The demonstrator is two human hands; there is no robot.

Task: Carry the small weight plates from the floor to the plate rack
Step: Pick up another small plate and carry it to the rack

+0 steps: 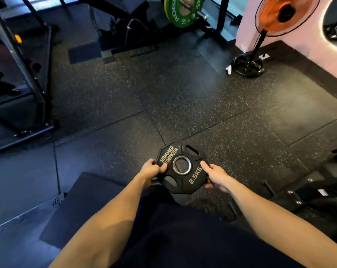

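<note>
Above a dark speckled rubber floor (pixel 183 93), a small black weight plate (pixel 182 168) marked "Hammer Strength" and "2.5KG" is held up flat in front of the person's body, its steel-ringed centre hole facing upward. The left hand (pixel 151 170) grips the plate's left edge, thumb curled on top and fingers wrapped underneath. The right hand (pixel 215 176) grips the right edge the same way, thumb lying across the top face. Farther off stand a green bumper plate (pixel 181 11) on a barbell, an orange pedestal fan (pixel 283 14) and black rack frames (pixel 28 78).
</note>
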